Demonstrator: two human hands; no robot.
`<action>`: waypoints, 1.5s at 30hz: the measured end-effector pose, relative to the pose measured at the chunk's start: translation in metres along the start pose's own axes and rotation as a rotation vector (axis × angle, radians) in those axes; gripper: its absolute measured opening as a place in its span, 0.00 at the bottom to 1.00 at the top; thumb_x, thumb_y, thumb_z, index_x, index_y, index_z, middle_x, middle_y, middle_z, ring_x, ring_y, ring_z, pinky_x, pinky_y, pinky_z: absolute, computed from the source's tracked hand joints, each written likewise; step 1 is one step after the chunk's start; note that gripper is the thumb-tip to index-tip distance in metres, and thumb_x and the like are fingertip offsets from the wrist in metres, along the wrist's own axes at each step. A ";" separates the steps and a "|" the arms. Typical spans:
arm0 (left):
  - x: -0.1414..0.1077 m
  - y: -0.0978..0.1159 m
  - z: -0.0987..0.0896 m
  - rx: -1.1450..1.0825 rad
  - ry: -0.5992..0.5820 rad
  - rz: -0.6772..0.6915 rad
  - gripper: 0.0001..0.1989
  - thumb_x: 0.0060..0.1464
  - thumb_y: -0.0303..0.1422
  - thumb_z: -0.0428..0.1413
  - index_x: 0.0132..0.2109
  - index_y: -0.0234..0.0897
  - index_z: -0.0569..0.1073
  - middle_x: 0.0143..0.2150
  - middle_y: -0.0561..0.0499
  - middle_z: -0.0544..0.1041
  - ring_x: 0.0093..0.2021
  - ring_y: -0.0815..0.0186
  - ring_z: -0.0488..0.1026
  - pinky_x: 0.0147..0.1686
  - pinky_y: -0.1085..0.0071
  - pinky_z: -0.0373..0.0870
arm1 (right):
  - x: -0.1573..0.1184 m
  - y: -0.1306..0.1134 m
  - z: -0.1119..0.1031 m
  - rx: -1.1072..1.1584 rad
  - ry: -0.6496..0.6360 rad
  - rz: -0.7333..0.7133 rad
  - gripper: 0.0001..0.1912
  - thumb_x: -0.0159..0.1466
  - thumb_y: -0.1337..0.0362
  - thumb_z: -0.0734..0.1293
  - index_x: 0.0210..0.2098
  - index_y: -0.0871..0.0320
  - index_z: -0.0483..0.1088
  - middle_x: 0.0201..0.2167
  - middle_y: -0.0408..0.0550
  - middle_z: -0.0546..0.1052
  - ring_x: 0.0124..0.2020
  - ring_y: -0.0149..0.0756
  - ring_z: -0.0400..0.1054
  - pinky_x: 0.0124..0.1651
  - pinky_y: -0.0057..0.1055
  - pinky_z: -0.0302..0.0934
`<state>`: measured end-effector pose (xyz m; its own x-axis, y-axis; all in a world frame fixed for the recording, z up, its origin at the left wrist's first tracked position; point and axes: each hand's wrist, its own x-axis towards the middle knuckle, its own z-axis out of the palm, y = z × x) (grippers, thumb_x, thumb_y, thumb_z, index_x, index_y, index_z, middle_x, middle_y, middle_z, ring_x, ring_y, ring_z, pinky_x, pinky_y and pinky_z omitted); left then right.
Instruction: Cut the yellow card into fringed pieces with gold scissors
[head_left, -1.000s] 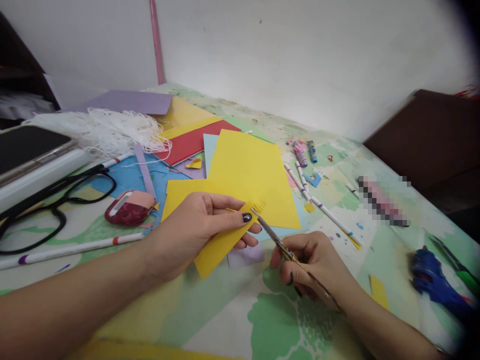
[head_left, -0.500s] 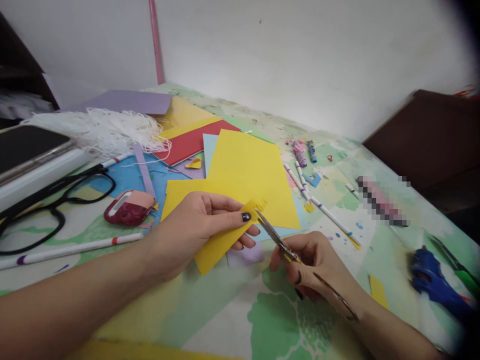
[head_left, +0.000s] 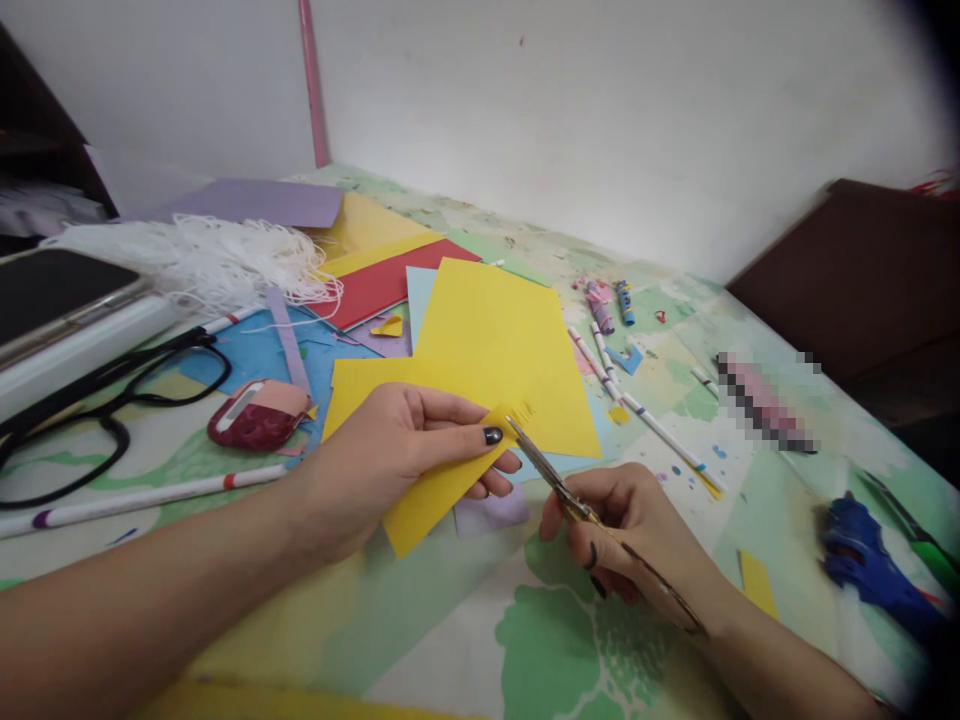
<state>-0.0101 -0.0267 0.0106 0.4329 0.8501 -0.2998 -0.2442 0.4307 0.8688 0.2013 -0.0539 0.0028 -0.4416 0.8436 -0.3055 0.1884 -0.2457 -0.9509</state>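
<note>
Between the thumb and fingers of my left hand (head_left: pixel 420 450) is a yellow paper strip (head_left: pixel 431 500), slanting down to the left, with fine cuts along its upper right end. My right hand (head_left: pixel 630 530) is closed on metal scissors (head_left: pixel 551 475), whose tips touch the strip close to my left thumb. Whether the blades are parted is hard to see. Beneath and behind the strip lie larger yellow sheets (head_left: pixel 491 310) on light blue paper. A small lilac paper piece (head_left: pixel 491 512) rests under my left fingertips.
Black glasses (head_left: pixel 112 440), a maroon and pink case (head_left: pixel 259 415) and white string (head_left: pixel 225 265) lie left. Rolled white paper sticks (head_left: pixel 660 432), small rolled pieces (head_left: pixel 600 305) and a blue glue gun (head_left: pixel 870 560) are on the right. Red paper (head_left: pixel 382 285) sits farther back.
The lower end of the yellow strip has shifted slightly left and down. The scissors and my right hand have moved very little, and my left hand keeps its hold.
</note>
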 end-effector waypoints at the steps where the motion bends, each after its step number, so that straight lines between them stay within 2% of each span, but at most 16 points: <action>1: 0.000 0.000 0.000 -0.004 0.002 -0.002 0.03 0.50 0.29 0.59 0.32 0.35 0.77 0.30 0.48 0.81 0.29 0.67 0.78 0.29 0.78 0.74 | 0.000 0.000 0.000 -0.002 0.003 0.002 0.18 0.50 0.53 0.73 0.24 0.65 0.72 0.12 0.36 0.61 0.11 0.17 0.50 0.11 0.14 0.45; 19: 0.001 -0.001 0.000 -0.006 0.005 0.005 0.02 0.50 0.29 0.59 0.31 0.35 0.77 0.30 0.48 0.81 0.30 0.66 0.78 0.29 0.78 0.75 | 0.002 0.000 -0.001 -0.052 0.016 0.026 0.03 0.51 0.70 0.70 0.22 0.63 0.73 0.12 0.36 0.64 0.10 0.17 0.51 0.11 0.13 0.45; 23: 0.001 -0.001 0.000 -0.008 0.001 0.010 0.03 0.50 0.29 0.59 0.31 0.35 0.77 0.30 0.48 0.81 0.30 0.66 0.78 0.29 0.78 0.74 | 0.002 0.000 -0.001 -0.064 0.018 0.036 0.05 0.51 0.68 0.71 0.22 0.64 0.73 0.12 0.36 0.63 0.10 0.17 0.51 0.11 0.13 0.45; 30: -0.001 0.001 0.000 -0.002 -0.005 -0.006 0.04 0.50 0.30 0.59 0.32 0.35 0.78 0.31 0.48 0.81 0.30 0.67 0.78 0.30 0.78 0.74 | -0.001 -0.001 0.000 -0.047 0.001 0.002 0.17 0.50 0.55 0.72 0.24 0.65 0.71 0.12 0.36 0.61 0.11 0.19 0.50 0.12 0.16 0.44; 35: 0.000 0.001 0.001 0.017 0.009 -0.011 0.05 0.51 0.31 0.59 0.32 0.34 0.78 0.30 0.47 0.81 0.30 0.67 0.77 0.29 0.77 0.74 | -0.002 0.001 -0.001 -0.030 -0.019 -0.008 0.20 0.51 0.51 0.71 0.25 0.65 0.71 0.12 0.37 0.60 0.12 0.19 0.50 0.13 0.17 0.44; 45: 0.000 0.004 0.002 0.030 0.030 -0.026 0.04 0.50 0.31 0.59 0.31 0.34 0.77 0.30 0.48 0.81 0.29 0.67 0.78 0.30 0.77 0.74 | -0.001 -0.003 0.002 -0.054 -0.005 0.018 0.12 0.52 0.60 0.71 0.23 0.64 0.72 0.12 0.36 0.61 0.11 0.18 0.50 0.12 0.16 0.44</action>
<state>-0.0088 -0.0256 0.0145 0.4127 0.8477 -0.3333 -0.2072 0.4437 0.8719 0.1997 -0.0545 0.0058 -0.4421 0.8370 -0.3226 0.2431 -0.2344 -0.9412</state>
